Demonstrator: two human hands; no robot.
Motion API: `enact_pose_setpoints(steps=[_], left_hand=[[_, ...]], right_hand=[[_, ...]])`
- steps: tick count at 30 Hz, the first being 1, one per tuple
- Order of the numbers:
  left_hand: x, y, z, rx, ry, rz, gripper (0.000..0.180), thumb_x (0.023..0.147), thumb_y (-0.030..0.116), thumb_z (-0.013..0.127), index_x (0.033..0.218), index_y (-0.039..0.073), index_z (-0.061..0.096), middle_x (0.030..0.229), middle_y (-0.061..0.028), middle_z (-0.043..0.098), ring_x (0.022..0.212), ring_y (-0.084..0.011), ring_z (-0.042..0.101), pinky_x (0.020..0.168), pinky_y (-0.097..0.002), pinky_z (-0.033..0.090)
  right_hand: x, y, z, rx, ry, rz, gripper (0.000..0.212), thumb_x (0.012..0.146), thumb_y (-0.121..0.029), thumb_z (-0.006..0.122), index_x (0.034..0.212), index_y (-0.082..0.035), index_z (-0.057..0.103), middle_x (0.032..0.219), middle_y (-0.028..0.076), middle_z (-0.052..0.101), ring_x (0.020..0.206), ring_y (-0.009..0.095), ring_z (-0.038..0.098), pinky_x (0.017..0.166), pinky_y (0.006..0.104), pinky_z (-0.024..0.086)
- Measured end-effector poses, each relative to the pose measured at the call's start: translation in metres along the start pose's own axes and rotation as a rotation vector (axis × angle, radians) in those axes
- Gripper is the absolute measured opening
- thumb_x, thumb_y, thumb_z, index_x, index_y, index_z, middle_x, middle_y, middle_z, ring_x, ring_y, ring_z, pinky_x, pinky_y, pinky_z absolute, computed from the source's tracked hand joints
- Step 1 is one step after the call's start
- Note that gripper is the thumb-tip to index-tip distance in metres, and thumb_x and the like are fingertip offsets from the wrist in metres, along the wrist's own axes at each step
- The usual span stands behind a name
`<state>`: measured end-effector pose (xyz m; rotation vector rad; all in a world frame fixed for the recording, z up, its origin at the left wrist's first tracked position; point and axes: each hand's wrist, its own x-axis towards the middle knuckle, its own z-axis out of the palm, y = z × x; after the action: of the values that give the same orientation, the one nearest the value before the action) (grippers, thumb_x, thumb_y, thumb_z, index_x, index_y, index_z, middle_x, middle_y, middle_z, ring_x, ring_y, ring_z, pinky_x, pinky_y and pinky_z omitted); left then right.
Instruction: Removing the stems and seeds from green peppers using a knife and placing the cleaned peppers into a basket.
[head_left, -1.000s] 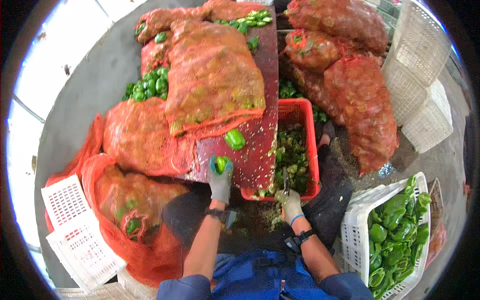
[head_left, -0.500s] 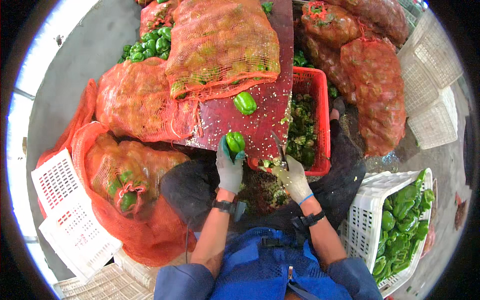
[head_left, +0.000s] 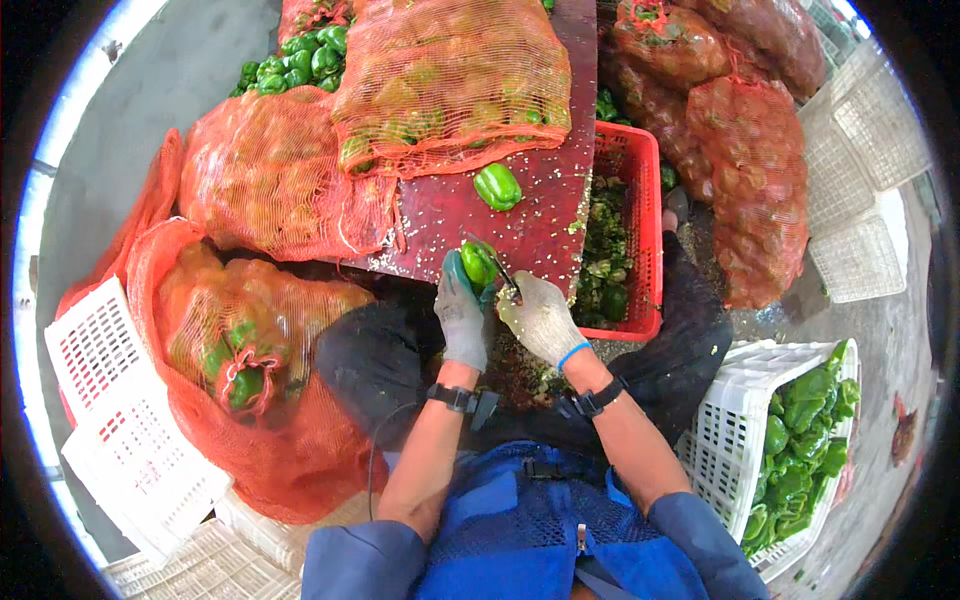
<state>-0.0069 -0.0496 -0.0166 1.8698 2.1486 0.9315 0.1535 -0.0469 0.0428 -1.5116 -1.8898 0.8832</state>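
Observation:
My left hand (head_left: 465, 318), in a grey and green glove, grips a green bell pepper (head_left: 478, 264) at the near edge of a dark red board. In my gloved right hand (head_left: 540, 318) is a knife (head_left: 506, 273), its blade up against the pepper's right side. The fingers of that hand are closed round the handle. A second green bell pepper (head_left: 497, 187) lies on the red board (head_left: 440, 220) just beyond, among scattered pale seeds. To the right of my hands, a red crate (head_left: 648, 230) holds pepper cores and scraps.
Orange mesh sacks (head_left: 450, 80) of peppers cover the far board and the left side. More full sacks (head_left: 745, 190) stand at the far right. A white crate (head_left: 715, 440) of green peppers sits by my right elbow. White crates (head_left: 140, 420) lie at the left.
My right hand has moved left and up from the red crate, bringing the knife to the pepper. My left hand still holds the pepper, now slightly tilted. The view has shifted a little.

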Motion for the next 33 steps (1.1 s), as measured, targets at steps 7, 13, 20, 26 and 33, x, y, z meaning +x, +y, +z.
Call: enact_pose_setpoints(steps=[7, 13, 20, 26, 33], left_hand=[[-0.002, -0.017, 0.012, 0.012, 0.047, 0.007, 0.051, 0.111, 0.012, 0.047, 0.16, 0.001, 0.045, 0.162, -0.0196, 0.053, 0.137, -0.0393, 0.061, 0.113, -0.0472, 0.053], [-0.007, 0.018, -0.031, 0.391, -0.098, -0.036, 0.069, 0.093, 0.012, 0.068, 0.158, 0.001, 0.047, 0.142, -0.018, 0.061, 0.117, -0.0337, 0.064, 0.089, -0.0451, 0.056], [0.0, 0.002, -0.043, 0.329, -0.215, -0.073, 0.063, 0.097, 0.013, 0.064, 0.157, 0.001, 0.047, 0.125, -0.0184, 0.065, 0.112, -0.0354, 0.068, 0.092, -0.0476, 0.057], [-0.009, 0.0, -0.041, -0.104, -0.173, -0.068, 0.07, 0.094, 0.008, 0.07, 0.158, 0.001, 0.045, 0.136, -0.0248, 0.062, 0.121, -0.0436, 0.065, 0.101, -0.0514, 0.056], [0.01, 0.02, -0.074, -0.221, -0.121, -0.035, 0.085, 0.092, 0.033, 0.082, 0.162, 0.008, 0.042, 0.147, -0.0236, 0.059, 0.13, -0.0438, 0.063, 0.107, -0.05, 0.054]], right_hand=[[0.008, -0.003, 0.017, -0.095, 0.033, -0.047, 0.026, 0.095, -0.02, 0.07, 0.104, 0.004, 0.064, 0.087, 0.03, 0.069, 0.09, 0.052, 0.068, 0.077, 0.0595, 0.053], [0.021, -0.011, 0.017, -0.127, -0.078, 0.034, 0.025, 0.092, -0.023, 0.065, 0.1, 0.001, 0.07, 0.1, 0.03, 0.074, 0.098, 0.052, 0.07, 0.088, 0.0602, 0.056], [0.026, -0.026, 0.035, -0.2, -0.137, 0.05, 0.025, 0.091, -0.021, 0.066, 0.102, 0.0, 0.074, 0.103, 0.031, 0.074, 0.102, 0.05, 0.071, 0.089, 0.0579, 0.058], [0.012, 0.015, 0.066, -0.278, -0.043, 0.075, 0.021, 0.088, -0.015, 0.066, 0.099, 0.001, 0.073, 0.095, 0.028, 0.075, 0.09, 0.049, 0.073, 0.081, 0.0569, 0.059], [-0.007, -0.016, 0.069, -0.154, 0.038, 0.08, 0.021, 0.092, -0.013, 0.063, 0.105, 0.003, 0.069, 0.095, 0.031, 0.074, 0.094, 0.051, 0.073, 0.08, 0.0584, 0.058]])
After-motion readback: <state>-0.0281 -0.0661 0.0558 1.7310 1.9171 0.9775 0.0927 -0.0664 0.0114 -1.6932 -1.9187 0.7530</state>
